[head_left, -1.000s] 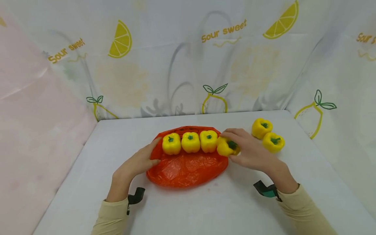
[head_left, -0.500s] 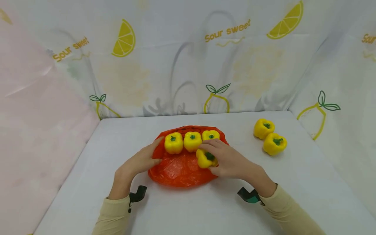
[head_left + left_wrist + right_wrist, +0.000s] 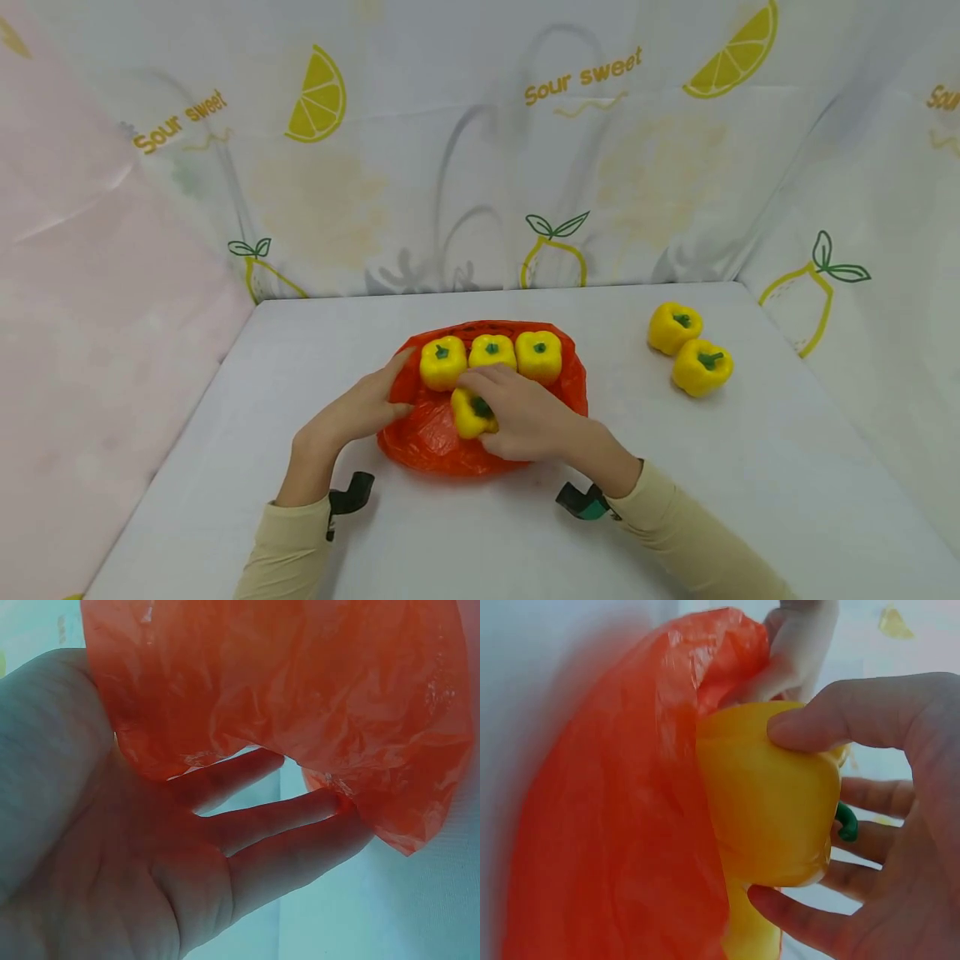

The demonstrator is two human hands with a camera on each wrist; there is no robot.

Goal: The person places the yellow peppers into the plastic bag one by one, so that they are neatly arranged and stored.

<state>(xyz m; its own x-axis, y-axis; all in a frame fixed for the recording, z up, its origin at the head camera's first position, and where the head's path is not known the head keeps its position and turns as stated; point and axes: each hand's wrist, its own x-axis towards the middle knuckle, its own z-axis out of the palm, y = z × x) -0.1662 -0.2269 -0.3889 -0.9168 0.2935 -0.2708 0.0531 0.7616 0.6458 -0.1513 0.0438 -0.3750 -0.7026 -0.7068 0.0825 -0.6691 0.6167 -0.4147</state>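
1. The right hand [image 3: 525,417] grasps a yellow toy pepper [image 3: 469,413], with the thumb and fingers wrapped around its sides.
2. That pepper is over the near part of the orange plastic bag [image 3: 442,442], just in front of a row of peppers.
3. The row has three yellow peppers: the left pepper [image 3: 442,363], the middle pepper [image 3: 491,351] and the right pepper [image 3: 538,356]. They sit side by side on the far part of the bag.
4. The left hand [image 3: 352,414] rests at the left edge of the bag. Its fingers are straight and loose, and they touch the plastic.
5. Two more yellow peppers [image 3: 690,350] sit close together on the white table [image 3: 750,467], far off to the right.
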